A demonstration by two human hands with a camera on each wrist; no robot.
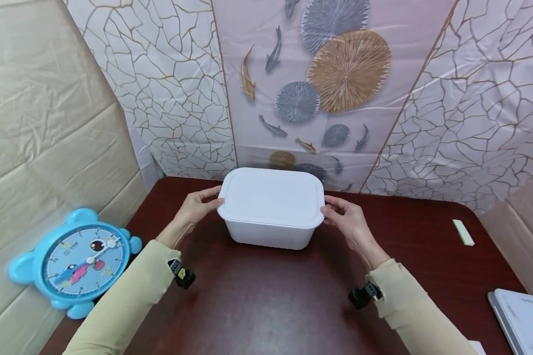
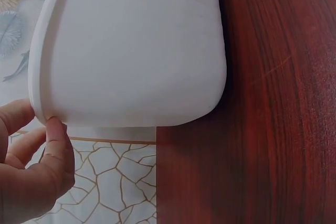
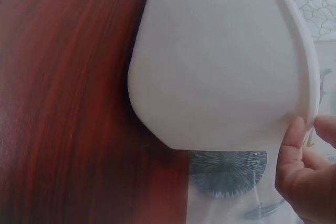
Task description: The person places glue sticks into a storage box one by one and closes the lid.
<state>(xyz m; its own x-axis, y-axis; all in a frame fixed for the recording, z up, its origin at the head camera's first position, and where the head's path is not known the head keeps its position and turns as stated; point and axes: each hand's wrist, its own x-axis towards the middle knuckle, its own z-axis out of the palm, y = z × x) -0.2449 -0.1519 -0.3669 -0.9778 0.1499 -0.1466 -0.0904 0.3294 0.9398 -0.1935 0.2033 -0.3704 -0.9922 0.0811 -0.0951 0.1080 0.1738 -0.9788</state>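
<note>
A white storage box (image 1: 271, 235) with rounded corners stands on the dark red-brown table, towards its far edge. Its flat white lid (image 1: 271, 197) covers the top. My left hand (image 1: 196, 207) pinches the rim at the box's left end; in the left wrist view, thumb and fingers (image 2: 55, 140) meet at that edge. At the opposite end, my right hand (image 1: 347, 220) pinches the rim in the same manner, and the right wrist view shows its thumb (image 3: 293, 137) against the edge. The inside of the box is hidden.
A blue animal-shaped toy clock (image 1: 86, 261) is at the left edge of the table. On the right lie a pale green strip (image 1: 463, 232) and a white-and-grey flat object (image 1: 521, 315), partly out of view. Patterned cloth (image 1: 182, 88) hangs behind the table.
</note>
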